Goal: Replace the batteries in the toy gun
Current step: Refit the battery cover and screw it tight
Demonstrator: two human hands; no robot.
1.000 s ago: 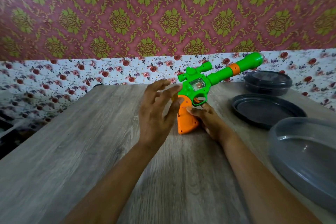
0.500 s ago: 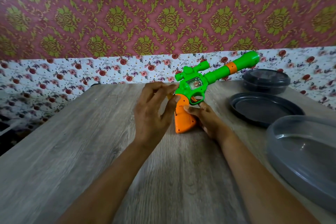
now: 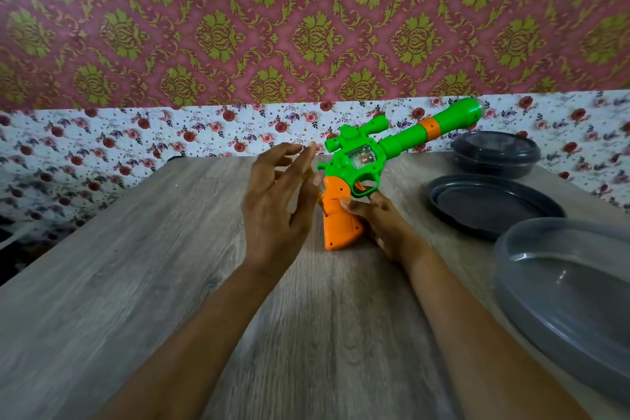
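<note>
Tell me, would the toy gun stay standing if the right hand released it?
Probably it tips. The toy gun stands on the narrow butt of its orange grip on the table, its long barrel leaning out rightward; the right hand steadies it. It looks like moulded plastic, so likely stiff and light for its size.

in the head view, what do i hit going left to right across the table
left hand → toy gun → dark plate → translucent grey lid
</note>
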